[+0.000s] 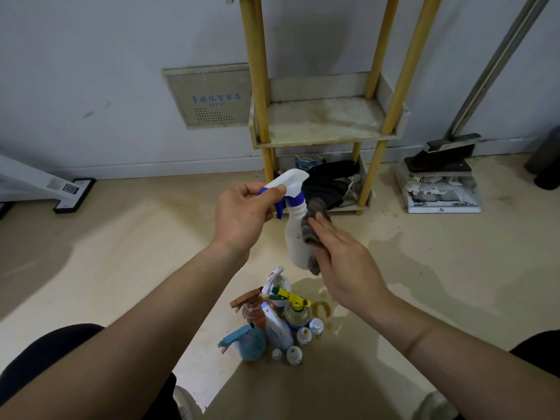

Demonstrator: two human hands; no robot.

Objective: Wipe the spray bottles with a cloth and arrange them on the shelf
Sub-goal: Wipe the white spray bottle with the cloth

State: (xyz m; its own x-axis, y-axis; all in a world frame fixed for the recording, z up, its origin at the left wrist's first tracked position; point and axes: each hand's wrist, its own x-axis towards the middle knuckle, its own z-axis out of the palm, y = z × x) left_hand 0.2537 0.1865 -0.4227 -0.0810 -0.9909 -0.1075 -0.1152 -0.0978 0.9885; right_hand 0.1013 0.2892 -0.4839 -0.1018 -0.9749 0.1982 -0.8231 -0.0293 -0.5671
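Note:
My left hand (242, 215) grips the white and blue trigger head of a white spray bottle (295, 237), held upright in the air in front of the shelf. My right hand (342, 256) presses a grey cloth (312, 228) against the bottle's right side, fingers mostly straight. Below my hands, a cluster of spray bottles (272, 319) stands on the floor: one brown, one teal, one with a yellow trigger, several small white ones. The yellow-posted shelf (324, 122) stands against the wall; its middle tier is bare and stained.
The shelf's bottom tier holds dark cloths and clutter (327, 183). A dustpan with a broom (439, 183) stands to the right of the shelf. A white appliance base (72, 195) lies at the left. A wet patch (348, 298) spreads over the floor by the bottles.

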